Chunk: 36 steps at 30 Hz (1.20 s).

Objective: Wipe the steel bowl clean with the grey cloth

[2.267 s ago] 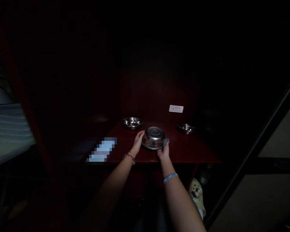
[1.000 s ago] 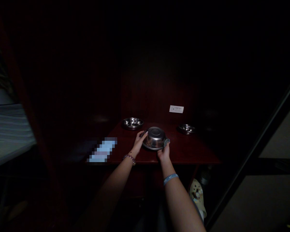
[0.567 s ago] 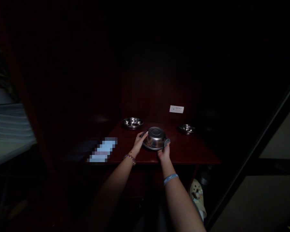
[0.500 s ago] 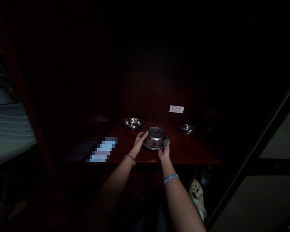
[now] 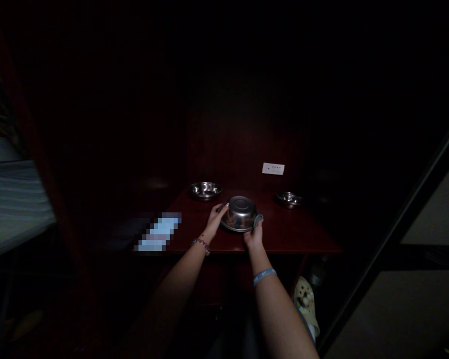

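A shiny stainless steel bowl [image 5: 240, 213], upside down, is held above the desk. My left hand [image 5: 214, 222] grips its left rim, thumb on the outer wall and the other fingers mostly hidden. At the bowl's right side, my right hand [image 5: 254, 235] is closed on a small grey-green cloth [image 5: 258, 220], pressed against the wall near the rim. Whether the cloth is folded or a pad cannot be made out. Two more steel bowls stand upright behind: a wider bowl [image 5: 205, 191] at back left and a smaller bowl [image 5: 289, 200] at back right.
The dark red wooden desk [image 5: 292, 234] has a front edge just below my hands. A white power socket [image 5: 273, 169] is on the back panel. A pixelated bright patch [image 5: 159, 233] lies at the desk's left. Below right is a cream clog [image 5: 305, 301]. The surroundings are very dark.
Almost nothing differs. Both hands keep the same hold on the overturned bowl, and the cloth at its right side has shifted only very slightly.
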Motion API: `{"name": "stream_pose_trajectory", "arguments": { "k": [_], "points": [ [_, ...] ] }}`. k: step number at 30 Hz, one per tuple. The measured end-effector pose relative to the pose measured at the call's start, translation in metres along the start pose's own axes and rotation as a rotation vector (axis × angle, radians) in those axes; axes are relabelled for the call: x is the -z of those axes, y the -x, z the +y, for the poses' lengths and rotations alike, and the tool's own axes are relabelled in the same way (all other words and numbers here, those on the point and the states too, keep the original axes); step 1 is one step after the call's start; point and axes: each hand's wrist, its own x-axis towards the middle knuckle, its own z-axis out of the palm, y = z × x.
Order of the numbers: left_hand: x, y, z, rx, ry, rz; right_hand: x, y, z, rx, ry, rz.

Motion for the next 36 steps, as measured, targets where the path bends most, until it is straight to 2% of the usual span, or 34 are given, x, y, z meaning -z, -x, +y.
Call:
{"name": "stream_pose_trajectory", "arguments": {
  "k": [7, 22, 36],
  "points": [
    [0.001, -0.001, 0.000, -0.015, -0.009, 0.010, 0.004, -0.003, 0.003, 0.033, 0.062, 0.012],
    [0.000, 0.001, 0.007, -0.028, 0.024, 0.020, -0.004, 0.006, -0.004, -0.051, 0.029, 0.079],
    [0.000, 0.003, 0.010, -0.042, 0.106, -0.009, -0.005, 0.007, -0.004, -0.052, 0.031, 0.024]
  ]
}}
